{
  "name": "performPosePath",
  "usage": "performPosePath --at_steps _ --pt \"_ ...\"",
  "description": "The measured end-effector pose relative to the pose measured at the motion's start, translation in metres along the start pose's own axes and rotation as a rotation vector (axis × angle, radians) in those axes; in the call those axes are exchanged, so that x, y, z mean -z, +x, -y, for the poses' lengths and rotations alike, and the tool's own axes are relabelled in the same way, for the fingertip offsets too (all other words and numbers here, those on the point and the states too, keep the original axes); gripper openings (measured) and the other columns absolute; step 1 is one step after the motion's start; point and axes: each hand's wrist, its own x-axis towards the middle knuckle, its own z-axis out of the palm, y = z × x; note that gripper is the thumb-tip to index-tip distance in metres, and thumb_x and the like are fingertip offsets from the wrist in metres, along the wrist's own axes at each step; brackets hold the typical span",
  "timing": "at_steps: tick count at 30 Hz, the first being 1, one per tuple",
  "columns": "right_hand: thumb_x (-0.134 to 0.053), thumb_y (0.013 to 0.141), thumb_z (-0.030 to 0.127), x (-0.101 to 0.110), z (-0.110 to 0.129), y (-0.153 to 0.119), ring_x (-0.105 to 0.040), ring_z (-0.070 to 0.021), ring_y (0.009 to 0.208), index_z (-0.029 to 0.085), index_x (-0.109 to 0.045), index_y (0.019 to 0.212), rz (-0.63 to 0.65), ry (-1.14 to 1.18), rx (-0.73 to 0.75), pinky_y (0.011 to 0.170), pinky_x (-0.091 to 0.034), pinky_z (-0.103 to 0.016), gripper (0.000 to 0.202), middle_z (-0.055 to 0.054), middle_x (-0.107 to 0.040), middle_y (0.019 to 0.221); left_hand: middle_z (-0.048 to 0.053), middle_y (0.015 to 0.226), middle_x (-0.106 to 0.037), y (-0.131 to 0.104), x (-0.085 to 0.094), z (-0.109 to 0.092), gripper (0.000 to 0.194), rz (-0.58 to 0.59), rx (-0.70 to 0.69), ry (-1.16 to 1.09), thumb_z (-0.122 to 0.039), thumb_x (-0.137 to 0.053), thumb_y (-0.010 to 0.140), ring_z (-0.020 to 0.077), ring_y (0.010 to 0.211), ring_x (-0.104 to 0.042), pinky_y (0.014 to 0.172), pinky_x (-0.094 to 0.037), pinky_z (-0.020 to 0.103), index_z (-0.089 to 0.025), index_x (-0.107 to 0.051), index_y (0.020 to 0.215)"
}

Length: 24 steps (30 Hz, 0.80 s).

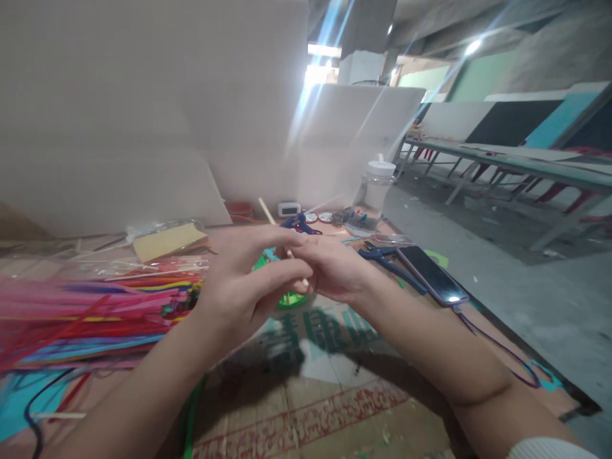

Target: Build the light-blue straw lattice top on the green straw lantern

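My left hand (248,274) is closed around a thin wooden stick (266,209), which slants between its index finger and thumb. Its upper end shows above the hand and its lower tip beside the thumb. Close against the left fingertips is my right hand (337,268), its fingers bent inward and mostly hidden, so what they hold cannot be made out. Behind and under the hands shows a bright green round object (291,299), largely covered by them. Both hands are over a cardboard-covered tabletop (306,408) printed with green and red marks.
Colourful pipe cleaners (119,312) lie piled on the left, near a tan block (169,242). At the back are a dark blue glue gun (299,223), a small white device (289,209) and a clear bottle (370,197). Blue-handled pliers (392,261) and a phone (430,274) rest at the right.
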Motion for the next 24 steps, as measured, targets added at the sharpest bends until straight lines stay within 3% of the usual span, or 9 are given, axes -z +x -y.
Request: performPosePath --at_steps 3,5,8,10,12,15,18,20,24 --pt "-0.07 0.088 0.05 0.007 0.012 -0.017 -0.061 -0.0081 0.052 0.017 -0.066 0.088 -0.03 -0.261 0.033 0.047 -0.049 -0.018 0.034 0.001 -0.068 0.067 0.001 0.111 -0.074 -0.003 0.016 -0.011 0.018 0.0 -0.097 0.085 -0.024 -0.052 0.1 0.02 0.108 -0.068 0.105 -0.051 0.043 -0.028 -0.067 0.107" --pt "-0.071 0.088 0.046 0.026 0.028 -0.034 -0.062 -0.0081 0.056 0.017 -0.068 0.092 -0.236 -0.513 0.147 0.052 -0.05 -0.019 0.03 0.001 -0.07 0.07 -0.003 0.097 -0.075 -0.003 0.026 -0.019 0.02 -0.03 0.009 0.114 -0.028 -0.053 0.099 0.0184 0.092 -0.069 0.097 -0.055 0.04 -0.034 -0.068 0.111" --pt "-0.075 0.084 0.034 0.067 0.053 -0.059 -0.059 -0.0077 0.057 0.016 -0.069 0.088 -0.652 -0.837 0.275 0.055 -0.049 -0.02 0.019 0.0 -0.07 0.071 -0.005 0.099 -0.074 0.0 0.031 -0.026 0.029 -0.09 0.293 0.178 -0.023 -0.051 0.1 0.0179 0.084 -0.068 0.079 -0.057 0.037 -0.04 -0.068 0.117" --pt "-0.074 0.083 0.03 0.091 0.064 -0.07 -0.056 -0.0081 0.054 0.015 -0.07 0.086 -0.787 -0.918 0.225 0.052 -0.046 -0.021 0.016 -0.001 -0.069 0.068 -0.005 0.104 -0.074 0.002 0.029 -0.022 0.033 -0.035 0.351 0.211 -0.021 -0.047 0.101 0.0188 0.089 -0.068 0.08 -0.055 0.037 -0.041 -0.065 0.121" --pt "-0.074 0.082 0.029 0.103 0.07 -0.075 -0.055 -0.0085 0.053 0.014 -0.071 0.083 -0.821 -0.942 0.191 0.05 -0.044 -0.021 0.015 -0.002 -0.069 0.068 -0.003 0.107 -0.073 0.003 0.025 -0.017 0.031 0.057 0.302 0.196 -0.021 -0.049 0.1 0.0197 0.092 -0.067 0.081 -0.054 0.037 -0.038 -0.064 0.121" --pt "-0.074 0.084 0.035 0.09 0.07 -0.078 -0.055 -0.0088 0.053 0.015 -0.072 0.077 -0.673 -0.945 0.19 0.05 -0.045 -0.021 0.021 -0.002 -0.069 0.067 0.0 0.104 -0.072 0.002 0.019 -0.017 0.024 0.162 0.201 0.127 -0.019 -0.052 0.099 0.0191 0.089 -0.065 0.077 -0.051 0.035 -0.031 -0.065 0.114" --pt "-0.068 0.089 0.043 0.052 0.059 -0.08 -0.057 -0.01 0.054 0.017 -0.074 0.077 -0.303 -0.926 0.049 0.051 -0.047 -0.021 0.03 -0.002 -0.069 0.066 0.002 0.094 -0.071 0.0 0.013 -0.033 0.023 0.374 0.044 0.078 -0.016 -0.049 0.1 0.018 0.082 -0.062 0.069 -0.047 0.032 -0.027 -0.067 0.109" --pt "-0.071 0.087 0.041 0.028 0.046 -0.08 -0.06 -0.011 0.056 0.018 -0.076 0.093 -0.087 -0.848 -0.078 0.051 -0.05 -0.022 0.024 -0.003 -0.071 0.074 0.003 0.097 -0.07 0.001 0.007 -0.044 0.019 0.517 0.021 0.101 -0.017 -0.051 0.101 0.0198 0.088 -0.062 0.074 -0.047 0.034 -0.025 -0.067 0.108" --pt "-0.071 0.088 0.04 0.006 0.021 -0.075 -0.061 -0.011 0.054 0.021 -0.072 0.114 0.047 -0.557 -0.136 0.048 -0.05 -0.021 0.032 0.0 -0.07 0.076 0.005 0.096 -0.071 0.003 -0.001 -0.047 0.024 0.449 -0.062 0.107 -0.017 -0.04 0.105 0.0189 0.091 -0.062 0.083 -0.048 0.032 -0.017 -0.064 0.105"
